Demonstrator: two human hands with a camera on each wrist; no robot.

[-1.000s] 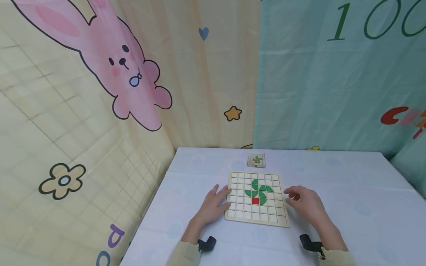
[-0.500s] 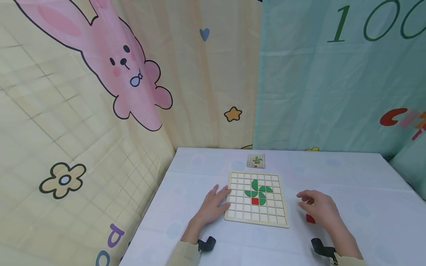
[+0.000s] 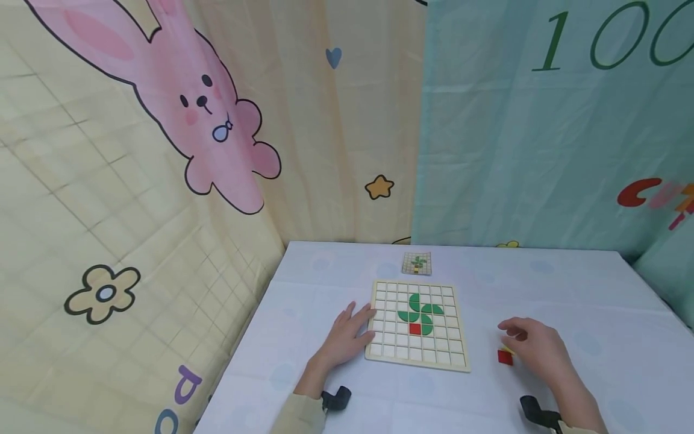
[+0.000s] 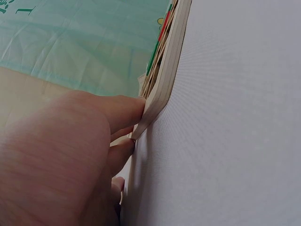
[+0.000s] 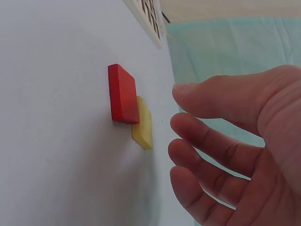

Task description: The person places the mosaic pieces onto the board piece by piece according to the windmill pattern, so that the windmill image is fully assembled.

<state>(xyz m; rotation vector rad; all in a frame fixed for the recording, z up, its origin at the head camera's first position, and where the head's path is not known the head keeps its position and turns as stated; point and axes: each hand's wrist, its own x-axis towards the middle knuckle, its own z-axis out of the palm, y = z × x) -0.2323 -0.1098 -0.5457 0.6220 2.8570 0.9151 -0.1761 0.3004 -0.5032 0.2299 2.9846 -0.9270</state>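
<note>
My left hand (image 3: 343, 335) rests at the left edge of a wooden grid board (image 3: 391, 339), fingers extended. In the left wrist view, fingertips (image 4: 130, 107) touch the board's pale side. Green leaf-shaped pieces (image 3: 432, 309) form a pinwheel on the grid, with a red square (image 3: 414, 328) just below its middle. Right of the board, my right hand (image 3: 539, 349) hovers with loosely bent fingers and holds nothing. Beside its fingertips in the right wrist view, a red square tile (image 5: 124, 96) lies on the table against a yellow tile (image 5: 145, 125).
A small pattern card (image 3: 408, 268) with a similar green design lies behind the board. White cloth covers the table (image 3: 325, 271). Printed curtains (image 3: 347, 120) hang behind and to the left of it. A black wrist mount (image 3: 337, 398) sits on my left wrist.
My right hand has moved right, away from the board's right edge, to above the red and yellow tiles, which have come into sight. My left hand has stayed at the board.
</note>
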